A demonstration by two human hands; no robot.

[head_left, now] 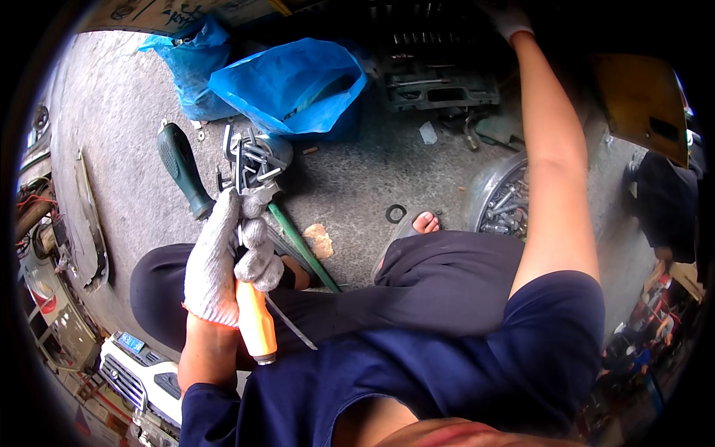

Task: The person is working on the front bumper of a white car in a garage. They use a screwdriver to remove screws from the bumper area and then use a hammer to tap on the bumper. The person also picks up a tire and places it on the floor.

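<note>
My left hand [227, 249], in a white knitted glove, is closed around a screwdriver with an orange handle [256, 320]. The handle's end points back toward me. A thin metal rod [292, 322] sticks out beside it from under the fingers. Just beyond the fingertips, a bundle of hex keys [257, 160] lies in a small round container. To the left of these is a dark green tool handle [182, 167]. My right arm stretches far forward, and my gloved right hand [510, 21] is at the dark top edge, its fingers lost in shadow.
Two blue plastic bags [290, 86] [195, 71] stand ahead. An open socket case [439, 89] lies at the far right of them. A metal bowl of bolts and sockets [506, 201] is beside my right arm. A green rod [302, 246] and a black ring [395, 214] lie on concrete.
</note>
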